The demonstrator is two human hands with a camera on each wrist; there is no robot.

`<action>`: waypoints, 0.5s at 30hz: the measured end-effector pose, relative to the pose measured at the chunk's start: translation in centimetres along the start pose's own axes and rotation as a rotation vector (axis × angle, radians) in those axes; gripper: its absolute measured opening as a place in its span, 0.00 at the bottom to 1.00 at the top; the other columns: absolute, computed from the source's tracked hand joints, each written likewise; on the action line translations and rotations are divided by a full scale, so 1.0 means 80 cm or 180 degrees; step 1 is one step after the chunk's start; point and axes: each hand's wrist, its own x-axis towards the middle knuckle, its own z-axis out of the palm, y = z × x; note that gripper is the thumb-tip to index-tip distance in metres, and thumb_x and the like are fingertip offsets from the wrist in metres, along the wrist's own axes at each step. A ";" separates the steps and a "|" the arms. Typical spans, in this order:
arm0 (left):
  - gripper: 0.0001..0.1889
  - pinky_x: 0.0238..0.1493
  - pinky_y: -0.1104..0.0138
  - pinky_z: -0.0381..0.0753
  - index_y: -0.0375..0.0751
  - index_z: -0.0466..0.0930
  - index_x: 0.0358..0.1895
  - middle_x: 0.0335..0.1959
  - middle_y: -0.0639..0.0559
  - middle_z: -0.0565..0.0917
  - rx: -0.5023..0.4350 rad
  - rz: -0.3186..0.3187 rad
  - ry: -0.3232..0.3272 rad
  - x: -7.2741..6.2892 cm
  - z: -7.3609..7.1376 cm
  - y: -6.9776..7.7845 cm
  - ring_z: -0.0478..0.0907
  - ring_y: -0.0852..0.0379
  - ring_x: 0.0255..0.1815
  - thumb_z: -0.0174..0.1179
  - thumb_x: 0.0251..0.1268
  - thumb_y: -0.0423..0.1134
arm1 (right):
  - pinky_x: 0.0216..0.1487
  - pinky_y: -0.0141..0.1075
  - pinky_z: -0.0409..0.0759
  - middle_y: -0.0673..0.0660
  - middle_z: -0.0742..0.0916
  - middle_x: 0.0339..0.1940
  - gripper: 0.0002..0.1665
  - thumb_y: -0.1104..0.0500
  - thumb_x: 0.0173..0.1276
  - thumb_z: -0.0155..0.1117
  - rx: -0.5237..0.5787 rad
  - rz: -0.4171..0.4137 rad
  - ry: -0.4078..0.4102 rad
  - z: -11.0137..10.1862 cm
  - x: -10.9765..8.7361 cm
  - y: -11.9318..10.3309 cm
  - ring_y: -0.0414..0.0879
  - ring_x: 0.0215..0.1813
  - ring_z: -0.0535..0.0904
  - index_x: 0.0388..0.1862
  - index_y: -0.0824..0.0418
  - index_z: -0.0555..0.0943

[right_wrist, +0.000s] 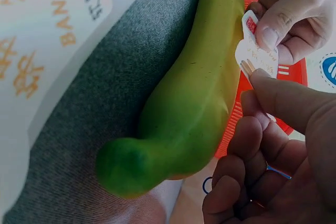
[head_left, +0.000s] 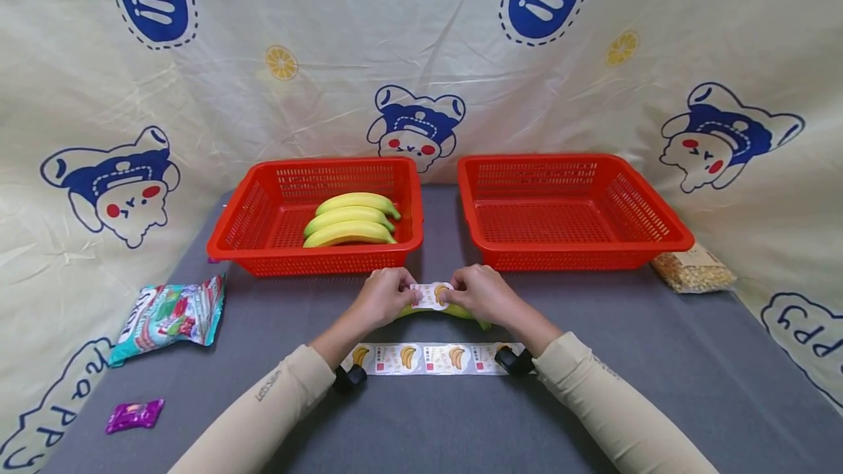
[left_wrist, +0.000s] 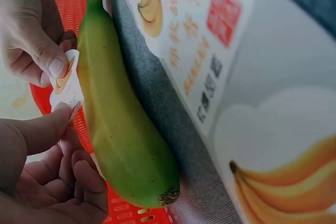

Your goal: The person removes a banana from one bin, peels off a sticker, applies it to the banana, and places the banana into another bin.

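Observation:
Between both hands is a white banana-print sticker point(head_left: 429, 296), held by its two ends. My left hand point(head_left: 385, 296) pinches the left end between thumb and fingers, and my right hand point(head_left: 484, 292) pinches the right end the same way. Under the sticker a single banana point(left_wrist: 118, 103) lies on the grey cloth, green at its ends and yellow along the middle; in the right wrist view the banana point(right_wrist: 184, 82) sits beside the sticker point(right_wrist: 257, 51). Nearer the body lies a strip of similar stickers point(head_left: 431, 359), its ends partly behind the wrists.
At the back left, a red basket point(head_left: 316, 262) holds several yellow bananas point(head_left: 352, 219). Another red basket point(head_left: 573, 254) stands at the back right, with a bag of yellow grains point(head_left: 694, 271) beside it. On the left lie a teal snack bag point(head_left: 173, 317) and a purple packet point(head_left: 135, 415).

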 end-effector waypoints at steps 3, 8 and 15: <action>0.04 0.23 0.72 0.66 0.38 0.83 0.31 0.21 0.50 0.80 0.0059 0.0013 0.0040 0.001 0.001 -0.001 0.68 0.60 0.22 0.66 0.56 0.35 | 0.29 0.32 0.62 0.47 0.76 0.14 0.15 0.51 0.57 0.69 -0.0038 0.0008 -0.0003 0.002 0.002 0.001 0.41 0.24 0.67 0.16 0.54 0.77; 0.04 0.23 0.72 0.67 0.38 0.83 0.31 0.21 0.50 0.81 0.0145 0.0026 0.0055 0.002 0.003 -0.002 0.69 0.60 0.22 0.66 0.56 0.36 | 0.30 0.32 0.63 0.47 0.77 0.14 0.15 0.51 0.56 0.70 -0.0117 0.0022 0.0002 0.005 0.004 0.000 0.41 0.25 0.68 0.15 0.54 0.78; 0.05 0.27 0.71 0.67 0.39 0.83 0.31 0.21 0.51 0.81 0.0298 0.0094 0.0148 0.004 0.006 -0.003 0.70 0.59 0.24 0.67 0.55 0.36 | 0.30 0.33 0.64 0.48 0.78 0.14 0.15 0.51 0.56 0.69 -0.0231 0.0040 0.0044 0.008 0.007 0.000 0.42 0.26 0.69 0.16 0.55 0.79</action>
